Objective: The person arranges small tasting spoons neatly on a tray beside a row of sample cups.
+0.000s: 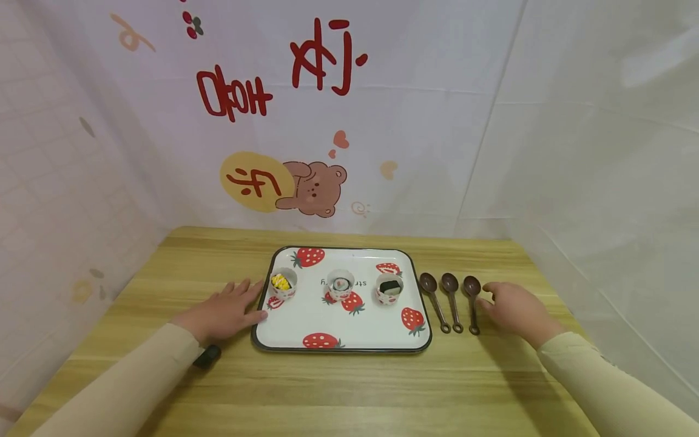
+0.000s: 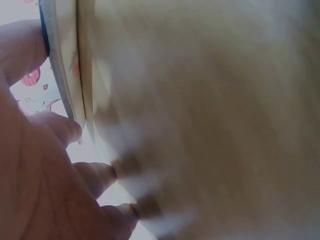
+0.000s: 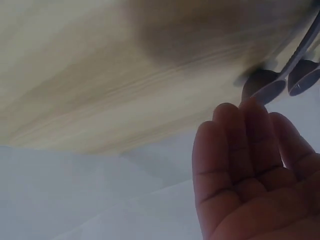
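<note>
My left hand (image 1: 228, 309) lies at the left edge of the white strawberry-print tray (image 1: 349, 331), its thumb over the rim and its fingers spread along the side. On the tray stand three small paper cups: a left cup (image 1: 288, 294) with a yellow-topped piece, a middle cup (image 1: 340, 296) with a round roll, and a right cup (image 1: 389, 297) with a piece wrapped in dark green. Beside the rightmost brown spoon (image 1: 472, 286), my right hand (image 1: 516, 309) has its fingers extended, fingertips right at the bowl in the right wrist view.
Two more brown spoons, a middle one (image 1: 450, 284) and a left one (image 1: 428, 283), lie between the tray and my right hand. The wooden table (image 1: 338, 394) is bounded by a printed white cloth (image 1: 415, 121) at the back and sides.
</note>
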`<state>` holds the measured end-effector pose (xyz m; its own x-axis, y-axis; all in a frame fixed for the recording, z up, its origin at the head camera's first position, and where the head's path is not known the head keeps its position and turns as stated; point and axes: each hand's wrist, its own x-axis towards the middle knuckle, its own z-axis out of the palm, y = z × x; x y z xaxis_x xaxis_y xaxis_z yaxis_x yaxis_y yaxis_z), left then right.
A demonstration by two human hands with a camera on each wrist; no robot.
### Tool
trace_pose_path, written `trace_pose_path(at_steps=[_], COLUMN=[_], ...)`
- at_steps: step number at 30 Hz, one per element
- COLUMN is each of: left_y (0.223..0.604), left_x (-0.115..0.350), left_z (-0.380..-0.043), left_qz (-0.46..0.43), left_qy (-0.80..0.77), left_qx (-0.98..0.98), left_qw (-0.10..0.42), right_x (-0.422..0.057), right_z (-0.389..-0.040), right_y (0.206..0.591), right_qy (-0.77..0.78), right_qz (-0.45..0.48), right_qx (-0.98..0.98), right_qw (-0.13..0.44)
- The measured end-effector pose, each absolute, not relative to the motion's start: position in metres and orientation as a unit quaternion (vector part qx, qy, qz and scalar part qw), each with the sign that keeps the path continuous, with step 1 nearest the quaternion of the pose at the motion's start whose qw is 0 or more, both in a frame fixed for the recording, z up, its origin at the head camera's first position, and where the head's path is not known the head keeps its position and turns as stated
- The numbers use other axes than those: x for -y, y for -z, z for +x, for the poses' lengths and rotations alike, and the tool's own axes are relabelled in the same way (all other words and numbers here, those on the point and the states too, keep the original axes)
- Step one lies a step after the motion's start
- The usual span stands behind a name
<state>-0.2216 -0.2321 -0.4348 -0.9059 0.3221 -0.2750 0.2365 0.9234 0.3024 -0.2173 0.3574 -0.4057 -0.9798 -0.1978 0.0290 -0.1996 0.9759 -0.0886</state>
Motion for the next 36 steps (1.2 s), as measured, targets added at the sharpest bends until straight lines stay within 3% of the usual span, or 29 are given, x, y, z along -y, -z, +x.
trace_pose_path(at_steps=[36], left_y=[0.435], left_x=[0.230], left_z=[-0.219], left_qz=[0.133], left_qy=[-0.126], left_qx=[-0.970], left_qw=[0.161], right_x=[-0.349], right_z=[-0.213], right_y=[0.418], right_qy=[-0.050], right_qz=[0.102], right_qx=[0.993], right_qw=[-0.038])
